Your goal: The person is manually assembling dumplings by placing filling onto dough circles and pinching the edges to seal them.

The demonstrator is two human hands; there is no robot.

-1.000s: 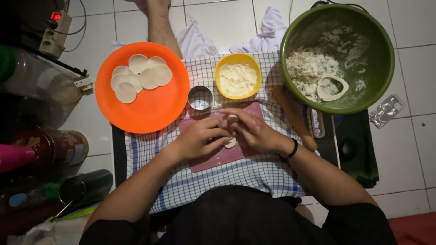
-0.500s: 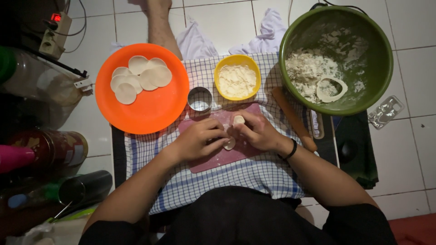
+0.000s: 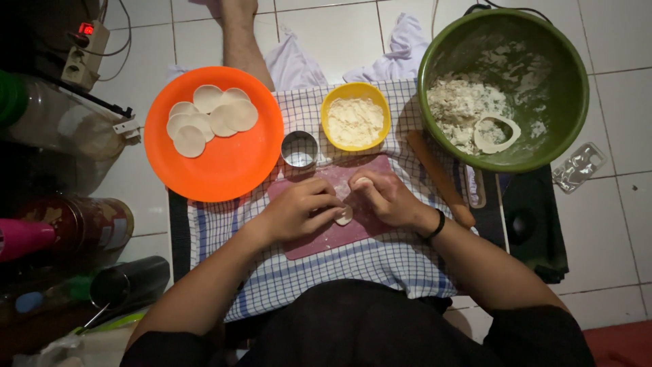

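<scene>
Both hands meet over a pink cutting board (image 3: 319, 238) lying on a blue-and-white checked cloth (image 3: 380, 265). My left hand (image 3: 299, 209) and my right hand (image 3: 384, 197) pinch a small pale piece of dough (image 3: 345, 216) between their fingertips. A bit of dough also shows at the right hand's fingertips. A round metal cutter (image 3: 299, 149) stands just beyond the left hand. An orange plate (image 3: 224, 163) at the left holds several flat dough rounds (image 3: 210, 119).
A yellow bowl of flour (image 3: 355, 119) sits beyond the board. A large green bowl (image 3: 536, 81) with dough scraps is at the right, a wooden rolling pin (image 3: 441, 178) beside it. Bottles and jars (image 3: 75, 228) crowd the left; a power strip (image 3: 85, 44) lies far left.
The hands have shifted slightly on the dough piece, the fingers closing in around it. Everything else stays in place.
</scene>
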